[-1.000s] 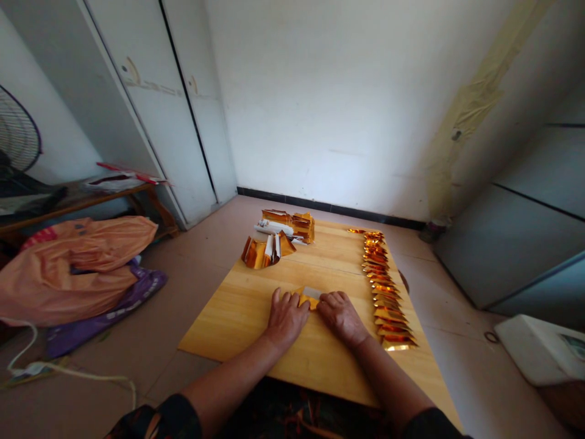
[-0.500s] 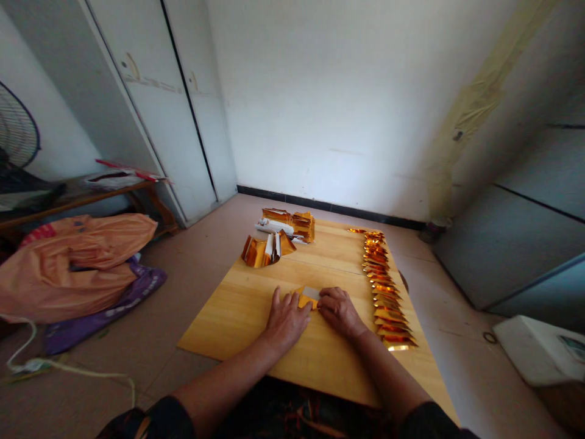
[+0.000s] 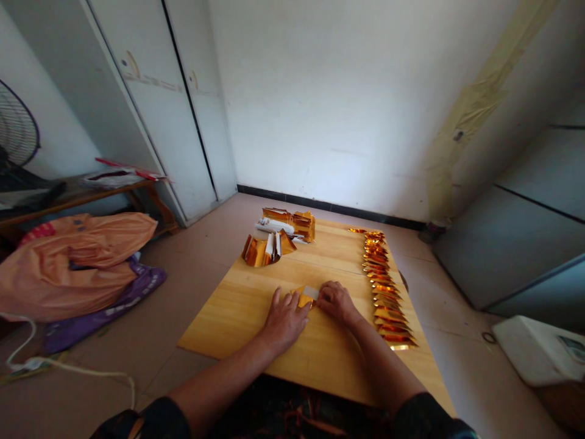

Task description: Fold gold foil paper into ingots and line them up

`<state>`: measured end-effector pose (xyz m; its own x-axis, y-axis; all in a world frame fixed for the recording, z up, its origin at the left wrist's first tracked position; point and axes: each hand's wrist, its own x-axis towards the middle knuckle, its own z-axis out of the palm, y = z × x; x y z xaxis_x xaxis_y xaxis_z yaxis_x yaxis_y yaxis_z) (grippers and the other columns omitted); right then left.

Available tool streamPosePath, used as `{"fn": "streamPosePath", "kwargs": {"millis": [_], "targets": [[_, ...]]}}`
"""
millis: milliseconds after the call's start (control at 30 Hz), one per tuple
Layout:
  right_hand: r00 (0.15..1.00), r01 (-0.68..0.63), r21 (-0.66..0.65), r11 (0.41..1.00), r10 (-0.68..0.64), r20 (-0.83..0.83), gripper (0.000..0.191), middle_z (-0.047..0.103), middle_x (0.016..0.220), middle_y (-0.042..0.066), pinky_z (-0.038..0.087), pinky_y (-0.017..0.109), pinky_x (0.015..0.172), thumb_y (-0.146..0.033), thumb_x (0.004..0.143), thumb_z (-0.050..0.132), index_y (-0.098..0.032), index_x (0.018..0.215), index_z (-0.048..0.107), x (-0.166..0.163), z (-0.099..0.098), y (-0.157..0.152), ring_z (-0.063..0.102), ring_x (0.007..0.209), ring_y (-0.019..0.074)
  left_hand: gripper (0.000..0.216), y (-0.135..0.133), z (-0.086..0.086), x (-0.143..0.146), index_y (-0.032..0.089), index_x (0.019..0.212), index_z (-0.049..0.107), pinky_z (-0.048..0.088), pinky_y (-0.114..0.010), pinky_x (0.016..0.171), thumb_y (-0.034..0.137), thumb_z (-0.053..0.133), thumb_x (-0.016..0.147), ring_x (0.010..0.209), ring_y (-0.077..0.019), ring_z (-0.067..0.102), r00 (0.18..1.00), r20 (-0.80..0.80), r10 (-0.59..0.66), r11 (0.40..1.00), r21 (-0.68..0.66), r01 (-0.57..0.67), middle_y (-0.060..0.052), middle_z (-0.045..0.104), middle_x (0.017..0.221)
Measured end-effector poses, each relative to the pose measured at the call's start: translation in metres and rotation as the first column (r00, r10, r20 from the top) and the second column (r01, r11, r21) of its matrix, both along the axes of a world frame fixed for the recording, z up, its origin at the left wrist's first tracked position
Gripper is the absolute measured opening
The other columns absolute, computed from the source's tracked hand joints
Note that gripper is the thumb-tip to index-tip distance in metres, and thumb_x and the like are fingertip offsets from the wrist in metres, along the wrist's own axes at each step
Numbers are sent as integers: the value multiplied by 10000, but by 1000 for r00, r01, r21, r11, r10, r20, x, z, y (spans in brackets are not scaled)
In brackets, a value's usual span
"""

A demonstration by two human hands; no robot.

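Note:
A sheet of gold foil paper (image 3: 305,299) with a pale grey-white patch lies partly folded on the wooden board (image 3: 237,317). My left hand (image 3: 286,317) rests flat on its left side, fingers spread. At the sheet's right edge, my right hand (image 3: 337,300) has its fingers bent and pinched together on the paper. Beyond the hands, at the board's far left, loose gold sheets (image 3: 256,251) stand curled. Behind them sits a stack of gold paper (image 3: 304,225) with a white roll-like bundle (image 3: 274,227). Along the right side runs an overlapping row of folded gold pieces (image 3: 386,286).
An orange cloth or bag (image 3: 73,262) and a purple bag (image 3: 109,311) lie on the floor at left, near a white cord (image 3: 91,373). A wooden bench (image 3: 155,204) and a fan (image 3: 18,125) stand behind. At right is a white box (image 3: 534,350).
My right hand has lifted slightly and its fingers have curled more at the sheet's right edge. The left hand has stayed nearly in place.

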<state>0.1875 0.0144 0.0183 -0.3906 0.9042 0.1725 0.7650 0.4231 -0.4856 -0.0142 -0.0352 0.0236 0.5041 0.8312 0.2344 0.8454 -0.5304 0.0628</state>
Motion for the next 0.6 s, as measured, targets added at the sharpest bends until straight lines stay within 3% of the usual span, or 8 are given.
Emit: {"fn": "streamPosePath", "kwargs": {"millis": [233,433,600], "targets": [[984,93,-88,992,-78,157,91,587,880,24,312,239,685,-240,802,603,-181,734,612,-8,7,1,482,803,141,317,2,-6,-3,266,1181,564,307,-517,1007,321,525,872,1103,-273,504,1000,-6,-18,1000,0,18,-128,548,1248],[962,148,-98,984,-120,246,68,586,916,32,287,237,650,-233,802,585,-187,765,619,-14,12,-2,484,831,149,342,0,-2,-2,352,1246,515,293,-545,1001,293,449,915,1086,-260,509,999,-33,-31,999,15,32,-111,553,1234],[961,151,-83,985,-127,246,85,588,906,33,285,237,647,-221,809,558,-188,758,617,-14,13,-2,489,825,147,328,-1,-3,-3,343,1232,533,295,-556,999,300,411,931,1088,-260,512,999,-46,-17,999,27,18,-120,549,1247]]}}
